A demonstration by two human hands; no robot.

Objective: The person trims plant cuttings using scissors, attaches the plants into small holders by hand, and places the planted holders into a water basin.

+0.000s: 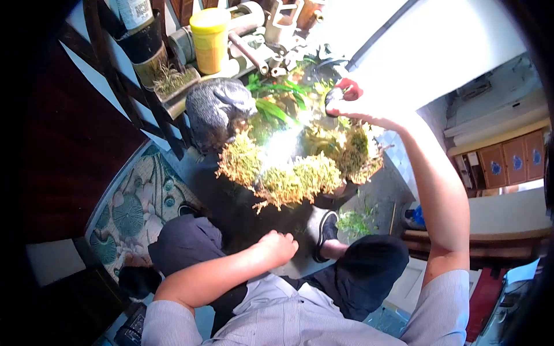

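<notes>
My right hand (369, 109) reaches over the far right side of a planted water basin and closes on a small red and dark grey object (350, 89), whose kind I cannot make out in the glare. Yellow-green moss (300, 179) lines the near rim of the basin, and long green leaves (274, 108) rise behind it. My left hand (278, 248) hangs above my lap, below the moss, with its fingers curled; whatever may be inside them is hidden.
A grey stone-like animal figure (216, 109) stands left of the moss. Behind it are a yellow-lidded tub (210, 40), bamboo pipes (249, 53) and a dark lattice (109, 69). Green clippings (355, 224) lie on the floor by my shoe (328, 233).
</notes>
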